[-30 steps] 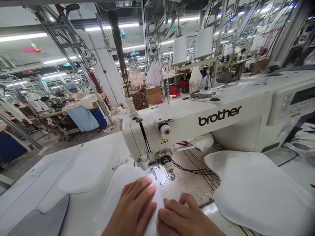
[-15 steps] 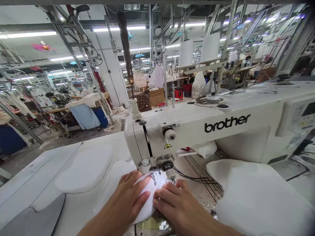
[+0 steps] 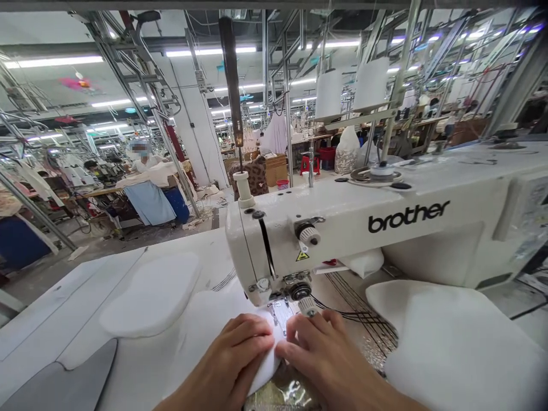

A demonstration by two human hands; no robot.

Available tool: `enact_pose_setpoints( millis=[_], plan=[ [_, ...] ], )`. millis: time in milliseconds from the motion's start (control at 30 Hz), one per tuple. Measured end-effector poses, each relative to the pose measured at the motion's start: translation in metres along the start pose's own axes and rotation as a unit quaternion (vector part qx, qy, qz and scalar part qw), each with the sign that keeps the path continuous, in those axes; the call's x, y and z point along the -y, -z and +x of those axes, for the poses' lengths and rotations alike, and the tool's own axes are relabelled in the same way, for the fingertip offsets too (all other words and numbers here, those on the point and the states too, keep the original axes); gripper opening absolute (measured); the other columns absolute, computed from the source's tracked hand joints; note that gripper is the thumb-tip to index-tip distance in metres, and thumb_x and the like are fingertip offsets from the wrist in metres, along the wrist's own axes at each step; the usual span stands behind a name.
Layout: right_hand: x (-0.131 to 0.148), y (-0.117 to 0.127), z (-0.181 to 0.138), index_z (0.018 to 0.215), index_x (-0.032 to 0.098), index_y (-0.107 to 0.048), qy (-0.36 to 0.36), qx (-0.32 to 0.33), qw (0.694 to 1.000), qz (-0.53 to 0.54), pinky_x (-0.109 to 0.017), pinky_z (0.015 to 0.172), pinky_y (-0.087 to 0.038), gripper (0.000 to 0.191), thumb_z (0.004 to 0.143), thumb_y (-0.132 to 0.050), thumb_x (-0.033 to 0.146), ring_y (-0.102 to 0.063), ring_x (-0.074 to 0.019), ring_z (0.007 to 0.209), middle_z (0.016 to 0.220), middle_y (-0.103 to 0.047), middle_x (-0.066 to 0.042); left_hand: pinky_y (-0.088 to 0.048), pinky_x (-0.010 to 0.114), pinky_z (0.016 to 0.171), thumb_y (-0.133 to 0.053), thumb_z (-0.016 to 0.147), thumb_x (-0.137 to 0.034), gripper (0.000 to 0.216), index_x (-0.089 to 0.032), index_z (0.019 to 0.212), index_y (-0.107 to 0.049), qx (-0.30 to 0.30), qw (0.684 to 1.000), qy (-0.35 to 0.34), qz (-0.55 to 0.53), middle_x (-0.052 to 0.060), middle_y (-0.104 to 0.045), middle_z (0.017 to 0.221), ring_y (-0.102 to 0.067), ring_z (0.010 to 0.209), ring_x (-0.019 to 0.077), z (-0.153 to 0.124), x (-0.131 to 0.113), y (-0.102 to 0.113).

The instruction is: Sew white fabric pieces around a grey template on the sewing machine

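A white padded fabric piece (image 3: pixel 266 370) lies at the needle area of a white sewing machine (image 3: pixel 295 220). My left hand (image 3: pixel 240 348) has its fingers and thumb drawn together on the left side of the piece. Close by on the right, my right hand (image 3: pixel 314 345) pinches the edge of the same piece, its fingertips below the needle area. The machine's lamp lights the small metal presser foot (image 3: pixel 275 314) just beyond my fingertips. My fingers hide part of the fabric edge.
A white foam-like pad (image 3: pixel 149 294) and a grey flat piece (image 3: pixel 71 379) lie on the left. White padded pieces (image 3: pixel 458 337) are heaped on the right under the machine arm. Thread cones (image 3: pixel 371 84) stand above. A person (image 3: pixel 143 160) sits at another table.
My left thumb and fingers, spread apart on the fabric before, are now drawn together. Both hands and the machine appear slightly further right in the view.
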State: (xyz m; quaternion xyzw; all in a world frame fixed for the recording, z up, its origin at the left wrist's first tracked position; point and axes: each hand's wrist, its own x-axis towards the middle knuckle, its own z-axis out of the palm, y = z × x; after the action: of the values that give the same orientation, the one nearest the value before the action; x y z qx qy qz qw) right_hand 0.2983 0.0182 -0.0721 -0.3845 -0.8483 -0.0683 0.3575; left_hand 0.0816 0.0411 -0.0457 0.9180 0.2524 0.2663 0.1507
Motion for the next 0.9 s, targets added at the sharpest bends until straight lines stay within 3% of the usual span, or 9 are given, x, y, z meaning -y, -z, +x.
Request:
enact_pose_setpoints(
  millis=[167, 367, 633, 900],
  plan=[
    [-0.006, -0.002, 0.002, 0.096, 0.026, -0.059, 0.001, 0.021, 0.999, -0.024, -0.03, 0.072, -0.027, 0.021, 0.086, -0.052, 0.009, -0.048, -0.0152, 0.075, 0.091, -0.058, 0.001, -0.053, 0.035, 0.093, -0.041, 0.098, -0.013, 0.028, -0.023, 0.117, -0.06, -0.01, 0.998, 0.053, 0.015, 0.008, -0.065, 0.115, -0.06, 0.109, 0.0203, 0.003, -0.006, -0.001],
    [-0.011, -0.004, 0.001, 0.096, 0.028, -0.06, 0.011, -0.001, 0.999, -0.038, -0.031, 0.073, -0.027, 0.022, 0.086, -0.055, 0.008, -0.047, -0.0154, 0.074, 0.094, -0.059, 0.001, -0.046, 0.036, 0.102, -0.042, 0.098, -0.011, 0.032, -0.022, 0.124, -0.056, 0.078, 0.996, 0.023, 0.033, 0.007, -0.062, 0.122, -0.056, 0.115, 0.0184, 0.006, -0.007, 0.015],
    [-0.01, 0.004, 0.005, 0.098, 0.023, -0.057, 0.045, 0.044, 0.995, -0.079, -0.036, 0.076, -0.028, 0.022, 0.089, -0.047, 0.005, -0.05, -0.0182, 0.076, 0.098, -0.062, -0.004, -0.047, 0.036, 0.097, -0.043, 0.098, -0.012, 0.03, -0.024, 0.121, -0.057, -0.005, 0.997, 0.056, 0.05, 0.006, -0.064, 0.115, -0.055, 0.114, 0.0201, 0.0, -0.008, -0.006],
    [-0.011, 0.007, 0.009, 0.096, 0.021, -0.058, 0.069, 0.016, 0.995, -0.063, -0.036, 0.073, -0.03, 0.027, 0.093, -0.036, 0.006, -0.051, -0.0181, 0.075, 0.093, -0.062, -0.004, -0.051, 0.035, 0.091, -0.043, 0.096, -0.01, 0.026, -0.021, 0.113, -0.058, 0.004, 0.995, 0.058, 0.076, 0.007, -0.065, 0.114, -0.057, 0.107, 0.0198, 0.003, -0.008, -0.005]
  ],
)
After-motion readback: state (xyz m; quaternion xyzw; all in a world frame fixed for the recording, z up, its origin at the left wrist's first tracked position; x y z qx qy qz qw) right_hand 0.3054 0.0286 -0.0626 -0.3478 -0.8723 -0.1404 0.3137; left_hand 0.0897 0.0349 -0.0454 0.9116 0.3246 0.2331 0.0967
